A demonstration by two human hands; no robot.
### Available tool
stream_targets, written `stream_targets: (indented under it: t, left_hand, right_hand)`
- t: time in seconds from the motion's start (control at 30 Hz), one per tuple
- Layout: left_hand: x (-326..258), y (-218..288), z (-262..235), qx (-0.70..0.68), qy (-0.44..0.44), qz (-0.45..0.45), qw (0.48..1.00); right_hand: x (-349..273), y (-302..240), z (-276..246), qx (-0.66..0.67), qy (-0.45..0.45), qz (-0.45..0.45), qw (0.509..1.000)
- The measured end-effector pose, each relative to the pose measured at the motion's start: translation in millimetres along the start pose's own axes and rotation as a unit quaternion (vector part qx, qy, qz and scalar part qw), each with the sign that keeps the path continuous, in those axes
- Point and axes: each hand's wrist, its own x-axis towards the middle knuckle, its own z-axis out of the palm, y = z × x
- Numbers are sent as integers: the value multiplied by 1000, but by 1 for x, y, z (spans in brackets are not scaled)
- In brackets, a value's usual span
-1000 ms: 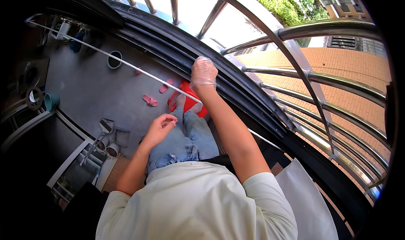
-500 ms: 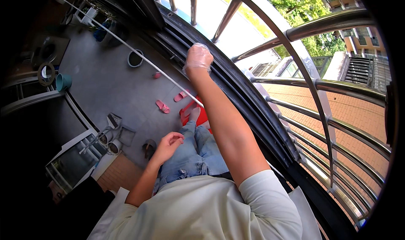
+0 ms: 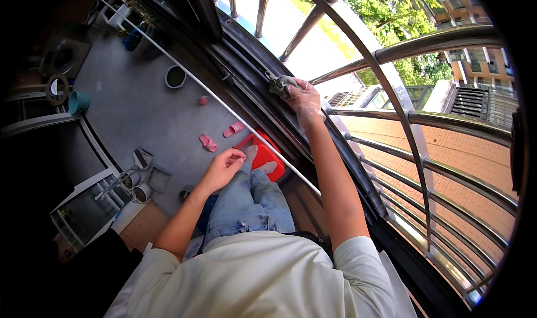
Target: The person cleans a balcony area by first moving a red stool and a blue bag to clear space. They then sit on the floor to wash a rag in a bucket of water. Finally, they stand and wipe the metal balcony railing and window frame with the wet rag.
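Note:
My right hand [image 3: 305, 102], in a clear plastic glove, grips a crumpled grey rag [image 3: 282, 86]. It presses the rag to the dark window frame [image 3: 263, 74], just inside the metal bars. In front of my jeans hangs my bare left hand [image 3: 224, 167], its fingers curled in with nothing showing in them. A white rope [image 3: 224, 104] runs slantwise past both hands. Below me, my feet rest on a red plastic stool [image 3: 271, 168].
Curved metal bars [image 3: 458, 118] close off the right side, with a brick-paved area outside. On the grey floor lie pink slippers [image 3: 234, 129] and a dark bucket [image 3: 175, 77]. A teal bucket [image 3: 79, 102] stands farther left. Dustpans [image 3: 142, 158] are near the glass door.
My right hand has shifted right and turned along the frame, so the grey rag now shows. My left hand has risen slightly, its fingers more curled. The stool is more in view.

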Motion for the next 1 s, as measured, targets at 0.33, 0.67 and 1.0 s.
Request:
stream_targets:
  t: [0.33,0.67,1.0]
  left_hand:
    - [59,59,65,-15,-55,100,993]
    - [99,55,155,57,-111,113,986]
    - [103,76,175,-161,-139,-15,977]
  right_hand:
    - [-64,-14,-102,189,-143,57,970]
    - [-117,6,-137,139,0,14,990]
    - [-134,-6,-145,4,159,-103,982]
